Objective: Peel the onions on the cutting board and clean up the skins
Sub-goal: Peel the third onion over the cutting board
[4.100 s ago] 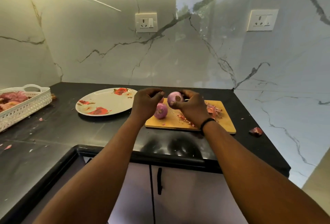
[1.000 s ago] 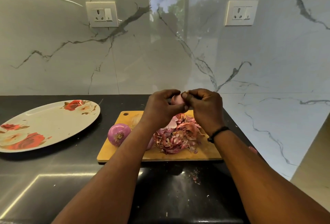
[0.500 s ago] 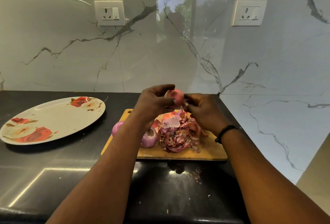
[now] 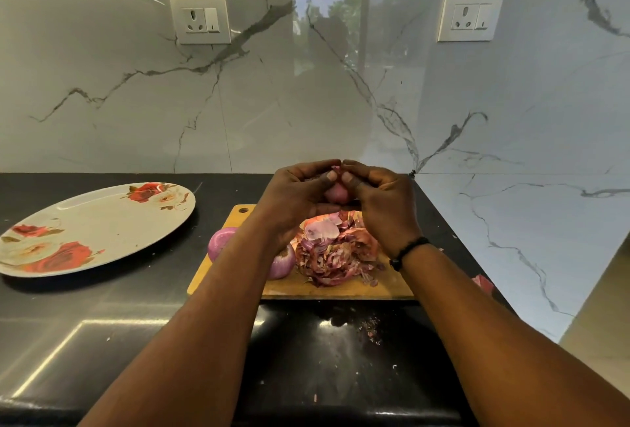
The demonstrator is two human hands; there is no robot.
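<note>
Above the wooden cutting board (image 4: 341, 288) my left hand (image 4: 296, 198) and my right hand (image 4: 378, 201) both grip one pink onion (image 4: 335, 193), mostly hidden between them. The thumbs and fingertips of both hands meet at its top, pinching a bit of skin. A heap of onion skins (image 4: 335, 249) lies on the board under the hands. Two peeled purple onions lie on the board's left part: one (image 4: 221, 242) at the left edge, the other (image 4: 283, 263) beside the heap, partly hidden by my left forearm.
A large white plate with red flowers (image 4: 92, 225) sits on the black counter to the left. A loose skin piece (image 4: 482, 283) lies right of the board, small scraps (image 4: 371, 331) in front of it. Marble walls stand behind and close on the right.
The hands have closed together round the onion, which showed more half a second ago. Compared with four seconds ago, the skin heap is much larger.
</note>
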